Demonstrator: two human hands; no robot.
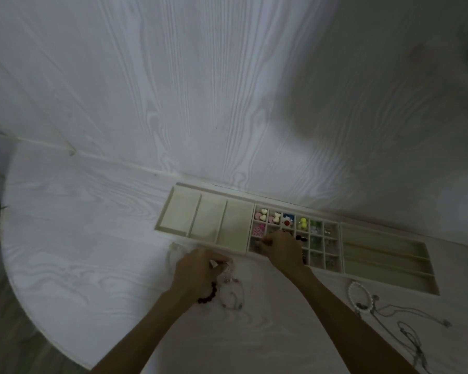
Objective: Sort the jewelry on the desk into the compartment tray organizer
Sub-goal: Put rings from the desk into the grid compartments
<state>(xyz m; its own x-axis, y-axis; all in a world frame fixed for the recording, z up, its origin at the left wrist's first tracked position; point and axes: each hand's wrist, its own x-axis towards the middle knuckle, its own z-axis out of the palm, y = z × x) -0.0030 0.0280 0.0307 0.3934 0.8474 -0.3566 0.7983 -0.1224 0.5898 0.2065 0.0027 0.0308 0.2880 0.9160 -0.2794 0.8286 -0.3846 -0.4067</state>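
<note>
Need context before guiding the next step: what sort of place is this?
Probably a home desk or dressing table set against a wall. A white wood-grain desk with a rounded edge meets a matching panelled wall, and a cream compartment tray holding small colourful pieces sits on it, with a pearl bracelet loose nearby.

Looks like a home room: white wood-grain worktop [79, 225] with rounded edge against a matching panelled wall [200, 76], jewelry tray [384, 255] at 3 o'clock, grey floor [6, 333] at 8 o'clock.
</note>
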